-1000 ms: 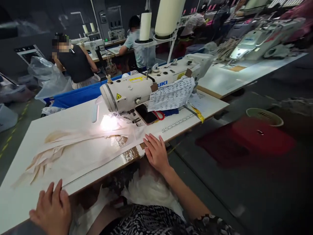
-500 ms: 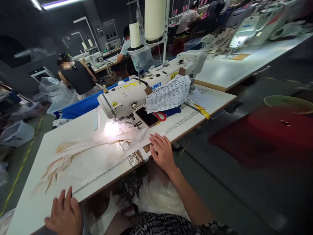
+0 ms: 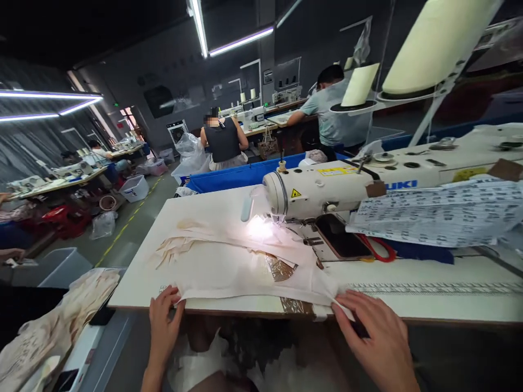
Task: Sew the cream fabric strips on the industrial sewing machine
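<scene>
The near edge of the counter [image 3: 449,310] is open between the left hand [image 3: 163,321] and the right hand [image 3: 376,337], with only flat cloth [image 3: 229,272] lying there. The far left corner is bare too. Along the far edge the big sewing machine [image 3: 327,190] blocks the way. A phone [image 3: 343,245], red scissors [image 3: 379,250] and a printed sheet [image 3: 441,212] crowd the right side.

Single head cam: we look forward and down over the near counter [image 3: 212,207] edge, close to the sewing machine [image 3: 347,185], facing the workshop rows beyond. No second view.
</scene>
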Demonstrator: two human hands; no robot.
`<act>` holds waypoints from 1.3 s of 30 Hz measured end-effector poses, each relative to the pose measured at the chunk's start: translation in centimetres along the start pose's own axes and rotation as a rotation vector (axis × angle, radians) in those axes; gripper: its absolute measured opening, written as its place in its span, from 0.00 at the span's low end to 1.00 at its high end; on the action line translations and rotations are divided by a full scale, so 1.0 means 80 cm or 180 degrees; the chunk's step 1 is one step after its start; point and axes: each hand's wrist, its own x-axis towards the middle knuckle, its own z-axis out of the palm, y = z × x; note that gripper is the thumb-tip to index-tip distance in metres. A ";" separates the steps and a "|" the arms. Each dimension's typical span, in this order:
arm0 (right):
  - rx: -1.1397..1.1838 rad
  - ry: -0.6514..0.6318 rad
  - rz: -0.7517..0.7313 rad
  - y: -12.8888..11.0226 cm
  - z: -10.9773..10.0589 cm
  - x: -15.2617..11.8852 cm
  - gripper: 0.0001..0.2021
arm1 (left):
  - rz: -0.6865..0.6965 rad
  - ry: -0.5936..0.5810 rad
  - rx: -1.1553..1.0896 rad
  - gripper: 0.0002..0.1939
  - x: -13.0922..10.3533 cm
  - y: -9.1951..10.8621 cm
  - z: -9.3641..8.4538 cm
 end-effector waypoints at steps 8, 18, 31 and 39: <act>0.0730 -0.0483 -0.0106 -0.018 0.038 0.052 0.08 | -0.0148 0.0664 -0.0070 0.12 0.126 -0.008 -0.038; 0.0163 -0.0058 -0.0619 -0.054 0.098 0.068 0.15 | -0.0061 0.0425 0.0544 0.27 0.153 0.016 0.027; 0.0969 -0.2928 0.1242 -0.051 -0.019 -0.108 0.12 | 0.0847 -0.2108 -0.1665 0.14 -0.085 0.100 0.058; -0.0279 -0.3892 0.1039 -0.081 -0.023 -0.170 0.12 | 0.0757 -0.4036 -0.1207 0.14 -0.166 0.102 0.108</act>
